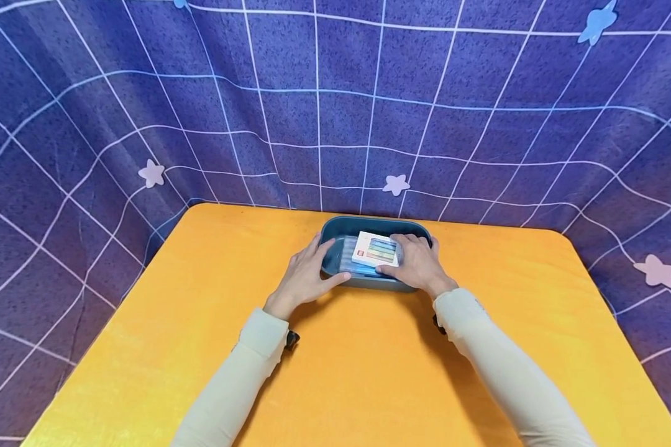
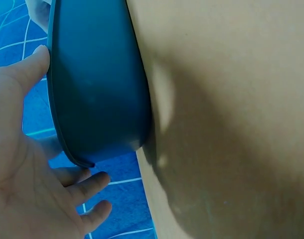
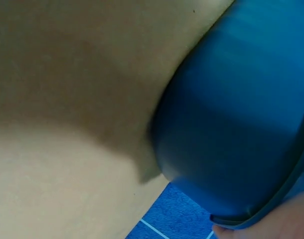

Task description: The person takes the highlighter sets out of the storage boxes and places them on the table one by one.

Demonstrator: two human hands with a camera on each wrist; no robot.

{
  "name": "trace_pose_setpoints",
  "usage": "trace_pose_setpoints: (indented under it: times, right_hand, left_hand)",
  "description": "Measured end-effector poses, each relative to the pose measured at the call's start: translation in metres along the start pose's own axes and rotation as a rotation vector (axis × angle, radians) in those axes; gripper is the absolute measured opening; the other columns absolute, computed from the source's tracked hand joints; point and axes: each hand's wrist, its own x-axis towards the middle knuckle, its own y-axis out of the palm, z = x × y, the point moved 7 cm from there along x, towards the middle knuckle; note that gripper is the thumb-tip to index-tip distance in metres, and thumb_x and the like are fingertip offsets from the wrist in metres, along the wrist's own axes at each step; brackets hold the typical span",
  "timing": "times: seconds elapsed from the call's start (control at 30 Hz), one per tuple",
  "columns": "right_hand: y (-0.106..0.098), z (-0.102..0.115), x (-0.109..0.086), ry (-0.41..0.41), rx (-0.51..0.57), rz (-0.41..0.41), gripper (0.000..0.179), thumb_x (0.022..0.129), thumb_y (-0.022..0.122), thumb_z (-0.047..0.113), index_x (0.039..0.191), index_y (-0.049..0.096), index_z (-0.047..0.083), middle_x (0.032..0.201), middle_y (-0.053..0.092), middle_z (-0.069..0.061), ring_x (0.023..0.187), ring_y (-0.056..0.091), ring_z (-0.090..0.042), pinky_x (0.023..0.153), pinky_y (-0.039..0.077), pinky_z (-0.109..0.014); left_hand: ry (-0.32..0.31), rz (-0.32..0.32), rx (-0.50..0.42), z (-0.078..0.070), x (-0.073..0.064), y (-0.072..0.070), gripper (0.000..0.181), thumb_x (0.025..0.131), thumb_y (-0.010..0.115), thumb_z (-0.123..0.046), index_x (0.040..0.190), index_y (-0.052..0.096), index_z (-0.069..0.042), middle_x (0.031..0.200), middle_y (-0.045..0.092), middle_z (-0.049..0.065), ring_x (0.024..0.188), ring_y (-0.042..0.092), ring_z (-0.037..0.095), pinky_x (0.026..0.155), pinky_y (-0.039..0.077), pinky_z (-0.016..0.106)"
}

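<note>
A dark blue-green bin with rounded ends stands near the table's far edge. In it lies a clear pack with bluish contents; a small white box with a window onto pastel-coloured strips rests over that pack. My right hand reaches over the bin's right end and holds the box between thumb and fingers, with one fingertip by the rim outside. At the opposite end, my left hand has its thumb on the near rim and its fingers spread along the end. The left wrist view shows those fingers loosely bent beside the bin.
The yellow-orange tabletop reaches from the bin toward me. Behind and at both sides hangs a purple-blue curtain with a line grid and stars. Dark wrist devices sit under the sleeves.
</note>
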Motion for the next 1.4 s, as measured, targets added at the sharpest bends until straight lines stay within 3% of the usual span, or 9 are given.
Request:
trace_pose_setpoints:
  times: [0.17, 0.53, 0.87, 1.1, 1.4]
  right_hand:
    - [-0.001, -0.001, -0.001, 0.004, 0.034, -0.041, 0.086, 0.078, 0.077, 0.061, 0.143, 0.054, 0.01, 0.144, 0.059, -0.016, 0.135, 0.048, -0.04, 0.118, 0.017, -0.066]
    - [-0.014, -0.001, -0.007, 0.025, 0.117, -0.174, 0.08, 0.076, 0.081, 0.056, 0.136, 0.061, 0.007, 0.131, 0.068, -0.014, 0.117, 0.058, -0.038, 0.113, 0.027, -0.055]
    - [-0.026, 0.001, -0.022, -0.005, 0.181, -0.272, 0.076, 0.075, 0.084, 0.05, 0.132, 0.064, 0.005, 0.128, 0.069, -0.013, 0.113, 0.059, -0.036, 0.107, 0.036, -0.052]
    - [-0.033, -0.005, -0.037, 0.042, 0.199, -0.334, 0.074, 0.074, 0.085, 0.05, 0.131, 0.064, 0.007, 0.13, 0.068, -0.014, 0.103, 0.055, -0.032, 0.09, 0.041, -0.044]
    - [-0.04, -0.01, -0.058, 0.048, 0.201, -0.388, 0.072, 0.076, 0.082, 0.05, 0.13, 0.064, 0.007, 0.131, 0.064, -0.017, 0.118, 0.053, -0.035, 0.103, 0.037, -0.051]
  left_hand:
    - [-0.004, 0.001, -0.015, 0.001, 0.0, 0.001, 0.087, 0.09, 0.06, -0.067, 0.158, 0.033, -0.02, 0.171, 0.009, 0.014, 0.154, 0.024, 0.041, 0.123, 0.019, 0.062]
    - [0.013, 0.001, -0.036, 0.001, 0.0, 0.002, 0.084, 0.091, 0.06, -0.066, 0.155, 0.038, -0.017, 0.171, 0.008, 0.017, 0.153, 0.027, 0.042, 0.122, 0.021, 0.063]
    - [0.009, 0.014, -0.031, 0.004, 0.001, 0.005, 0.082, 0.092, 0.058, -0.066, 0.155, 0.039, -0.018, 0.171, 0.006, 0.015, 0.153, 0.028, 0.041, 0.122, 0.022, 0.063]
    - [0.008, 0.01, -0.041, 0.001, 0.0, 0.004, 0.08, 0.092, 0.06, -0.064, 0.155, 0.039, -0.019, 0.171, 0.007, 0.016, 0.153, 0.024, 0.044, 0.122, 0.02, 0.065]
    - [0.017, -0.01, -0.04, -0.002, -0.003, 0.002, 0.079, 0.093, 0.06, -0.062, 0.155, 0.038, -0.018, 0.171, 0.008, 0.016, 0.155, 0.018, 0.043, 0.124, 0.017, 0.064]
